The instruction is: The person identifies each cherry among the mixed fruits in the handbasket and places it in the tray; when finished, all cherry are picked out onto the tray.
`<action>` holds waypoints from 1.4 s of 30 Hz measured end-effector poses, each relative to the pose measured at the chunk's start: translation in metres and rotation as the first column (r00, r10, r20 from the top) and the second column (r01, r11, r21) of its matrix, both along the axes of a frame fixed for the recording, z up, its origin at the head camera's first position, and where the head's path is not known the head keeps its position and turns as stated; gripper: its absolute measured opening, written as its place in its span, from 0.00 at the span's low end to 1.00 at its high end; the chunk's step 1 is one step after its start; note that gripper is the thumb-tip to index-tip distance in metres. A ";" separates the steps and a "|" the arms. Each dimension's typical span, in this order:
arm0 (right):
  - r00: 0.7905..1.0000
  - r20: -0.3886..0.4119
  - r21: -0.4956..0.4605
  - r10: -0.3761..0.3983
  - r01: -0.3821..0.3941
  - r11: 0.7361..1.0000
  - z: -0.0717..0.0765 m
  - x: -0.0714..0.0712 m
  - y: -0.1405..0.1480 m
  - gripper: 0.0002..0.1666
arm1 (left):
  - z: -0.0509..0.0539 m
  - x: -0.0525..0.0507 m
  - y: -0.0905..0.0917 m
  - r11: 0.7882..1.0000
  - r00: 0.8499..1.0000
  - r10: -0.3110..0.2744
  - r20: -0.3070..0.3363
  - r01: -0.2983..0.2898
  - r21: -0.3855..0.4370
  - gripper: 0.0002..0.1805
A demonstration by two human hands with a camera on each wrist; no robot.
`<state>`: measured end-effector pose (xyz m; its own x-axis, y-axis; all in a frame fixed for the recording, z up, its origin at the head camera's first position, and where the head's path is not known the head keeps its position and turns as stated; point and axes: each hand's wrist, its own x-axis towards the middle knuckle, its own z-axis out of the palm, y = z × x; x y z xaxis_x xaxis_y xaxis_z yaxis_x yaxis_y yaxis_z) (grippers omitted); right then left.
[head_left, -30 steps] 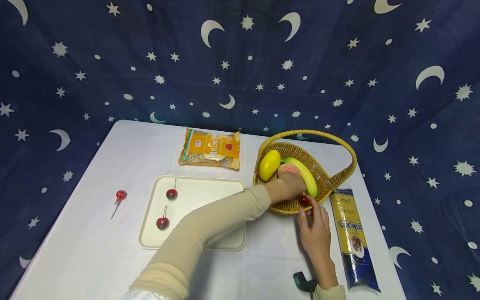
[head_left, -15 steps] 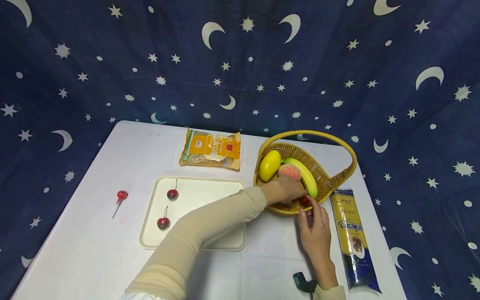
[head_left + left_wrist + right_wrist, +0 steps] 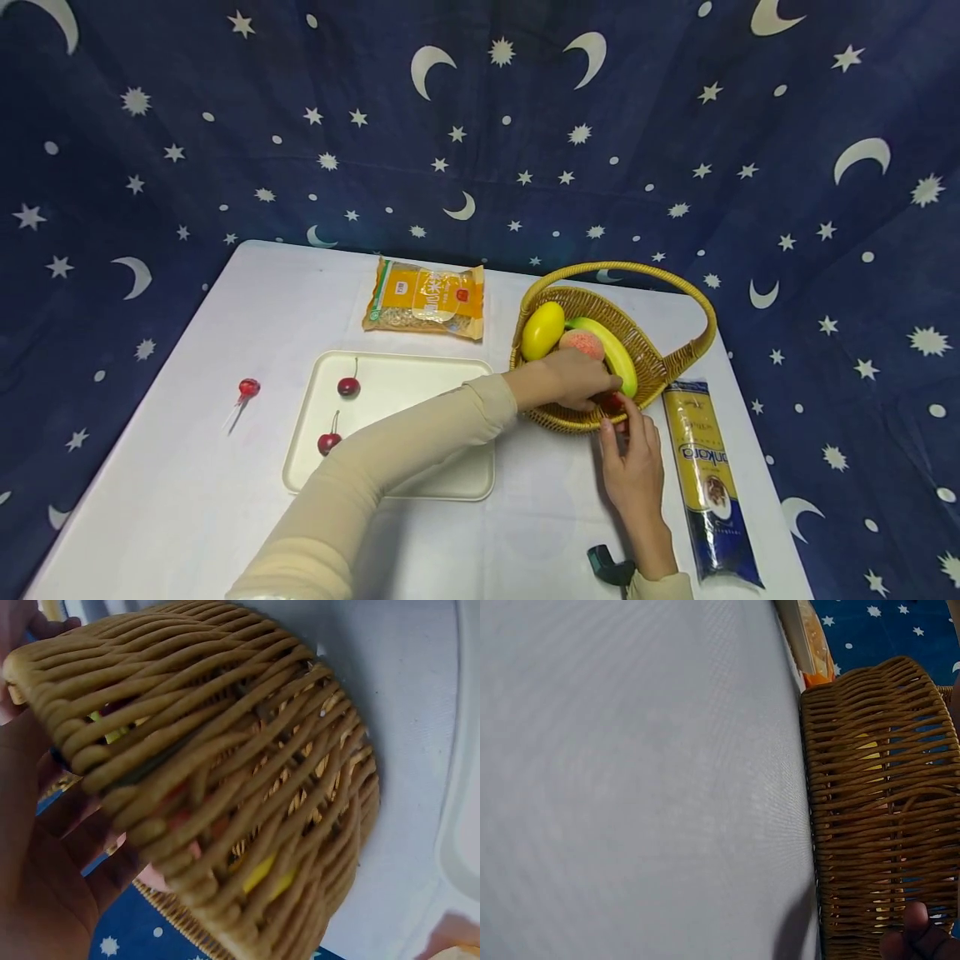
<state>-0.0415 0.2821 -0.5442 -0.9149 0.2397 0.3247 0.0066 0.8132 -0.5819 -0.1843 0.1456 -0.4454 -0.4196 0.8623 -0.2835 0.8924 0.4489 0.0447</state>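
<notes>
- Basket (image 3: 643,354) is standing on the table (image 3: 525,517); its curving sides are probably keeping the yellow fruit (image 3: 543,331), pink fruit (image 3: 583,342) and banana (image 3: 611,346) bunched together.
- Red fruit (image 3: 613,403) is lying just inside the basket's near rim, partly hidden between the hands.
- Left hand (image 3: 573,377) is resting inside the basket, right beside the red fruit; whether its fingers are pinching anything, I cannot tell.
- Right hand (image 3: 633,467) is gripping the basket's near rim, thumb spread away from the fingers and a finger bending over the edge, likely to steady it.
- Left of the basket, the tray (image 3: 420,379) is holding two cherries (image 3: 348,387), its raised edge presumably stopping any rolling; a lollipop (image 3: 249,388) is lying beyond.
- Pasta (image 3: 712,483) is lying right of the basket, flat, presumably for stability; a bag (image 3: 426,297) is lying left of it, behind the tray.
</notes>
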 end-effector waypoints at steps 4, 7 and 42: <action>1.000 0.001 -0.002 -0.002 0.002 1.000 0.000 0.000 0.000 0.29 | 0.007 0.002 -0.009 0.998 1.000 0.002 -0.004 -0.002 0.055 0.26; 1.000 0.003 -0.005 -0.005 0.005 1.000 0.001 0.000 0.000 0.29 | 0.012 0.004 -0.017 0.993 0.999 -0.018 -0.046 0.023 0.118 0.24; 1.000 -0.010 -0.027 -0.006 0.005 1.000 0.003 -0.001 -0.002 0.28 | 0.032 0.066 -0.153 0.747 0.963 0.229 -0.145 -0.079 0.660 0.18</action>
